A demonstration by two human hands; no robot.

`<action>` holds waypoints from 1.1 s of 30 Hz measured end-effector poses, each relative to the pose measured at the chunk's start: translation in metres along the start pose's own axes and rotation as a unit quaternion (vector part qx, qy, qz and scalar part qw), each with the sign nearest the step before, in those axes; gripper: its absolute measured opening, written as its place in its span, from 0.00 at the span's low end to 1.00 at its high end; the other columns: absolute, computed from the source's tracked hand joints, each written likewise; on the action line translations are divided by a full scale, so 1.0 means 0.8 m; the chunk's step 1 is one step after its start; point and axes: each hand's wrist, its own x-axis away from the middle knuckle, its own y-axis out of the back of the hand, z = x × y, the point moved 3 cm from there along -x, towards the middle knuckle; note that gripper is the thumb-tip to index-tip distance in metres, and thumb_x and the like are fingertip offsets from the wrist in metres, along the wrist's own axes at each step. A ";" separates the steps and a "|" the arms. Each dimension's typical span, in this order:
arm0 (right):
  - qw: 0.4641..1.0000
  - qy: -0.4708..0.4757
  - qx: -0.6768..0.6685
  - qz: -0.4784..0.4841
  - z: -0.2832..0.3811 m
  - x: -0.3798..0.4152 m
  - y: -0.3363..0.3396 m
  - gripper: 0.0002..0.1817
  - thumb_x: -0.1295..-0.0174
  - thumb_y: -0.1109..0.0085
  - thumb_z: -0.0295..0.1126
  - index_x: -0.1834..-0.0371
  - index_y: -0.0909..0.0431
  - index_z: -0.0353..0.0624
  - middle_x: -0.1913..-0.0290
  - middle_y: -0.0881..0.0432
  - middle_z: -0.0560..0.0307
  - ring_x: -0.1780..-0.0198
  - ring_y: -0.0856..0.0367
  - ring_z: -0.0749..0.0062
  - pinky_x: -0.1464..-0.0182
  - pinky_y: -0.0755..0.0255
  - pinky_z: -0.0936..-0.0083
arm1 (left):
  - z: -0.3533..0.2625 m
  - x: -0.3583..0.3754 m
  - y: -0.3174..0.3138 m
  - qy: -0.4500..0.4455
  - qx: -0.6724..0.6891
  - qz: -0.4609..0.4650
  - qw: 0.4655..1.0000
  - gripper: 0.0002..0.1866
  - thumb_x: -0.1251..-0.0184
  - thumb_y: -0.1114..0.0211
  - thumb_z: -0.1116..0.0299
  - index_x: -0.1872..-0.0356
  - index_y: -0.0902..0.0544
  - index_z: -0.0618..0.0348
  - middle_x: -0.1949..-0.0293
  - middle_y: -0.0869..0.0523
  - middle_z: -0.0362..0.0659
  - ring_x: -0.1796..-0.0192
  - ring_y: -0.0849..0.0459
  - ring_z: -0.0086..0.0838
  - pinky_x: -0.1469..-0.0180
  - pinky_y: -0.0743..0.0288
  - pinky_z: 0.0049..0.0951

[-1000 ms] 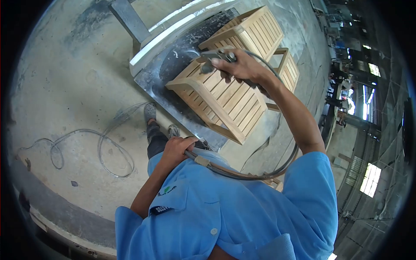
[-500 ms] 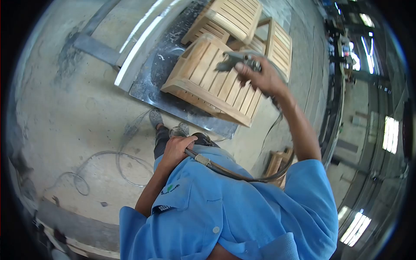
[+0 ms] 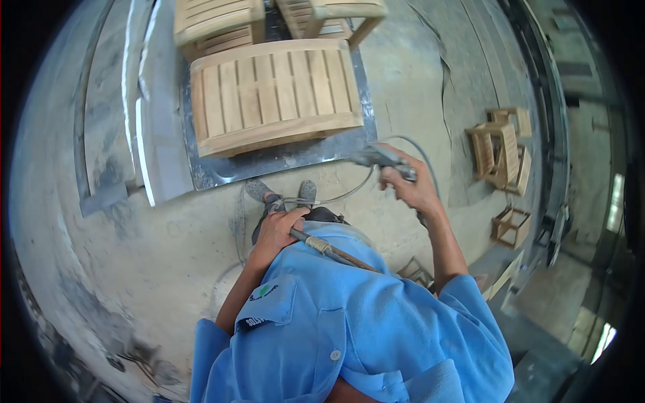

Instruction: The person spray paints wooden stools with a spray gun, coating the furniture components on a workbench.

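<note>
My right hand (image 3: 413, 185) is closed around a grey spray gun (image 3: 381, 160), held out over the floor just off the near right corner of a slatted wooden stool (image 3: 275, 87). The gun points left, blurred by motion, and a thin hose (image 3: 356, 191) trails from it. At my waist, my left hand (image 3: 275, 232) is wrapped round a dark hose (image 3: 349, 258) that has a tan binding and crosses the front of my blue shirt. The stool rests on a dark, shiny sheet (image 3: 289, 160) and touches neither hand.
More slatted wooden stools (image 3: 222, 20) stand behind on the same sheet. A metal-edged panel (image 3: 158, 154) lies along its left side. Several small wooden stools (image 3: 500, 154) are on the floor to the right. A cable (image 3: 443, 74) runs across the floor.
My right hand has drawn the spray gun back from over the stool toward my body. My view has turned, so the stool now lies squarely ahead. The left hand keeps its grip.
</note>
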 end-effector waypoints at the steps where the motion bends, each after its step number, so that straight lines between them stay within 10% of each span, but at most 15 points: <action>1: 0.997 -0.015 0.009 -0.071 -0.012 0.024 0.031 0.24 0.34 0.39 0.30 0.34 0.25 0.41 0.64 0.16 0.61 0.71 0.23 0.84 0.69 0.27 0.82 | -0.005 -0.010 -0.014 -0.008 -0.013 0.015 1.000 0.23 0.51 0.30 0.73 0.50 0.18 0.58 0.68 0.14 0.48 0.63 0.16 0.48 0.59 0.25 0.40; 4: 0.966 -0.026 0.020 -0.256 -0.070 0.092 0.131 0.23 0.31 0.42 0.37 0.34 0.24 0.45 0.74 0.20 0.65 0.74 0.24 0.86 0.78 0.35 0.85 | -0.027 -0.043 -0.053 -0.002 0.008 0.063 0.998 0.22 0.48 0.31 0.72 0.48 0.18 0.57 0.66 0.13 0.50 0.60 0.16 0.50 0.55 0.25 0.43; 9: 0.912 -0.062 0.003 -0.406 -0.140 0.203 0.278 0.20 0.29 0.43 0.46 0.43 0.24 0.43 0.66 0.15 0.60 0.67 0.15 0.77 0.78 0.32 0.82 | -0.034 -0.107 -0.046 0.155 0.201 0.312 0.916 0.34 0.37 0.31 0.69 0.28 0.32 0.53 0.42 0.20 0.41 0.44 0.22 0.25 0.38 0.31 0.30; 14: 0.871 -0.007 -0.057 -0.489 -0.121 0.297 0.325 0.21 0.28 0.44 0.50 0.50 0.23 0.41 0.65 0.14 0.55 0.65 0.14 0.74 0.78 0.34 0.83 | 0.021 -0.194 0.007 0.282 0.167 0.062 0.943 0.21 0.30 0.37 0.63 0.39 0.23 0.59 0.55 0.13 0.42 0.51 0.16 0.27 0.45 0.24 0.27; 22: 0.944 -0.038 -0.107 -0.309 -0.081 0.183 0.212 0.29 0.32 0.38 0.45 0.33 0.27 0.40 0.69 0.19 0.61 0.70 0.23 0.82 0.75 0.31 0.83 | 0.150 -0.154 -0.016 0.506 0.305 0.036 0.806 0.17 0.25 0.46 0.56 0.43 0.23 0.54 0.54 0.14 0.42 0.52 0.15 0.30 0.51 0.21 0.38; 33: 0.978 -0.067 -0.104 -0.168 -0.029 0.003 0.147 0.27 0.34 0.35 0.44 0.35 0.24 0.43 0.68 0.20 0.64 0.69 0.24 0.81 0.67 0.25 0.79 | 0.233 -0.120 0.045 0.529 0.387 -0.092 0.749 0.19 0.24 0.46 0.57 0.40 0.27 0.55 0.47 0.17 0.47 0.45 0.18 0.38 0.44 0.24 0.47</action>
